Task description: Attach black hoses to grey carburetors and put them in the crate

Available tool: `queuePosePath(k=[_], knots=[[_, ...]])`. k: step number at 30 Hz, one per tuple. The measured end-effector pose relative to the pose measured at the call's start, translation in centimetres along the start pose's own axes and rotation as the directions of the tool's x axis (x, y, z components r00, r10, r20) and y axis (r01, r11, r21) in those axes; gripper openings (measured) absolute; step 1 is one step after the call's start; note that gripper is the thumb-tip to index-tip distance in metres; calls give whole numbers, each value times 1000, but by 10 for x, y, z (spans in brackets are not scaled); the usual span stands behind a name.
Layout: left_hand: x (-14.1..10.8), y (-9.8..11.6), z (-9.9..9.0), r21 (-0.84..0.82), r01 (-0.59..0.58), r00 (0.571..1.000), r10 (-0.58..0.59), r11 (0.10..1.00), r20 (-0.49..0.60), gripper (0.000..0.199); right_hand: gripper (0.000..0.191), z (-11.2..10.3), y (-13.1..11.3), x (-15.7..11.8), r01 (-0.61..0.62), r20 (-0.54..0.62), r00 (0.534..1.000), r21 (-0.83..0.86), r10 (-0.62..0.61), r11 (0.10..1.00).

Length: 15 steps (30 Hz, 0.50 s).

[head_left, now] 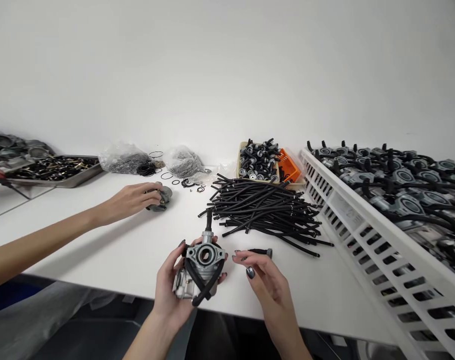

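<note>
Head view: one carburetor [206, 270] sits just above the near edge of the white table [114, 255], grasped by the person's left hand [167, 297], whose fingers wrap its sides and hide part of the body. The right hand [273, 284] is beside it, thumb and fingers parted, with nothing visible in its grip; its fingertips partly cover one short hose piece [268, 252] lying behind them. A second carburetor [165, 196] stands on the table under one co-worker's hand [131, 200], reaching in from the left. One pile of black hoses [267, 207], too many to count, lies between the right hand and one yellow basket [240, 155] of fittings. Beside that is one orange tray [292, 170]. One white crate [366, 215], packed with uncountable carburetors, walls off the right side. Farther back lie two clear bags [124, 159], several loose black rings [146, 169] and, leftward, one metal tray [80, 176] of small parts.
</note>
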<state>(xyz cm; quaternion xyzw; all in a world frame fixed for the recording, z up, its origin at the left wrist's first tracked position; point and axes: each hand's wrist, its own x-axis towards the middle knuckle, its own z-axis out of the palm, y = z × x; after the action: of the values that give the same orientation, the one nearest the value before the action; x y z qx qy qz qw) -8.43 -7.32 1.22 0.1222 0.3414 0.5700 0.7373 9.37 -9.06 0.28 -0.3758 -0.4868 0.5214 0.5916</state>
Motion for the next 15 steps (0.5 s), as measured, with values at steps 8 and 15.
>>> queuePosePath(k=[8, 15], knots=[[-9, -2, 4, 108, 39, 984, -57, 993, 168, 32, 21, 0, -4, 14, -47, 0, 999, -71, 47, 996], [-14, -3, 9, 56, 76, 991, -82, 996, 103, 33, 18, 18, -19, 51, 55, 214, 976, -38, -46, 998]])
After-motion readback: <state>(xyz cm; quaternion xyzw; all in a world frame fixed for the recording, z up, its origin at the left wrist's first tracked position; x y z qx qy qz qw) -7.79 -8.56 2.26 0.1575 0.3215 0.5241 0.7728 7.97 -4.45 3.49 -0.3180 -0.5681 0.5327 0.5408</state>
